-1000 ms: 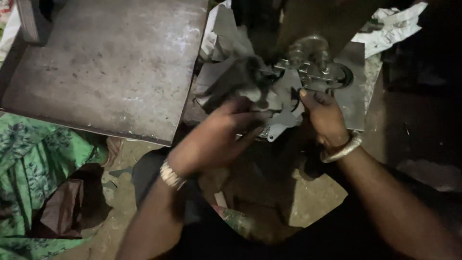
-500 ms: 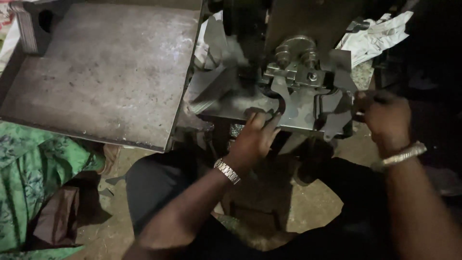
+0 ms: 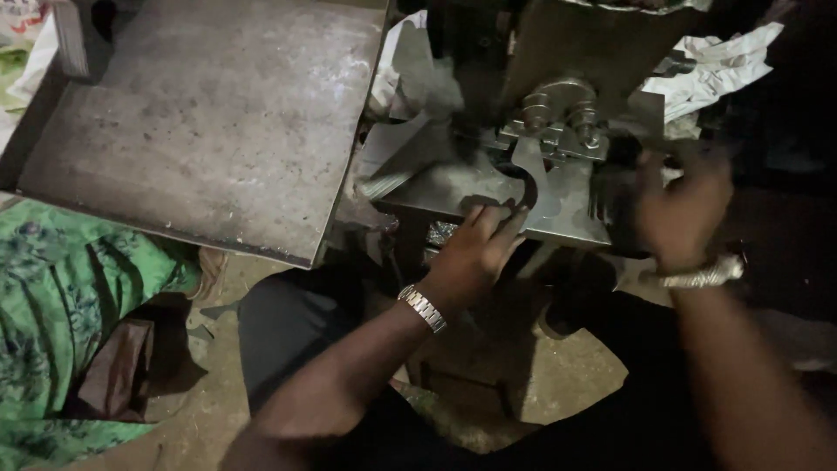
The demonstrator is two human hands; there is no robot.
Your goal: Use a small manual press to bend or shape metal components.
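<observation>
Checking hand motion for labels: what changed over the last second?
The right hand left the metal piece and swung out right to a dark, blurred part; its grip is unclear. The left hand dropped to the piece's front edge. The grey tray and green cloth stayed put.

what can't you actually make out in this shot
Head view, the only one:
- Right hand: motion-blurred, so its grip and the dark thing beside it cannot be told.
- Left hand: fingertips rest at the flat metal piece; its underside is hidden.
- Machine top: cut off by the upper edge.
- Far right: too dark.
</observation>
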